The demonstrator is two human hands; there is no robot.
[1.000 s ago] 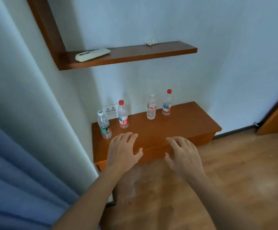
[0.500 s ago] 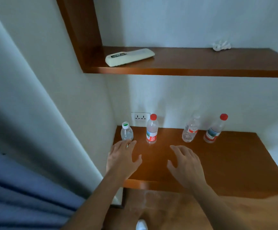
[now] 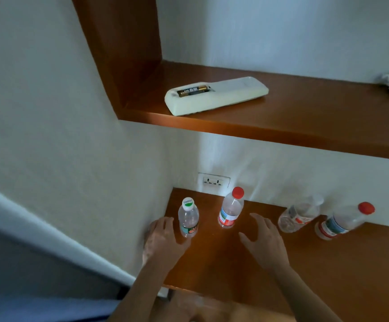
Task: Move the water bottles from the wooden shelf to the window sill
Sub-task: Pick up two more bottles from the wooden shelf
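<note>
While upright on shelf | four clear bottles: green-capped bottle leftmost

Dim, soft light; wide-angle bending at edges, slight motion blur

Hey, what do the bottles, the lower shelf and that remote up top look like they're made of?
Bottles, such as the green-capped one: clear thin plastic, see-through, with printed labels. Lower shelf: reddish-brown wood or veneer with a smooth, slightly glossy finish. Remote: matte cream plastic, likely yellowed.
</note>
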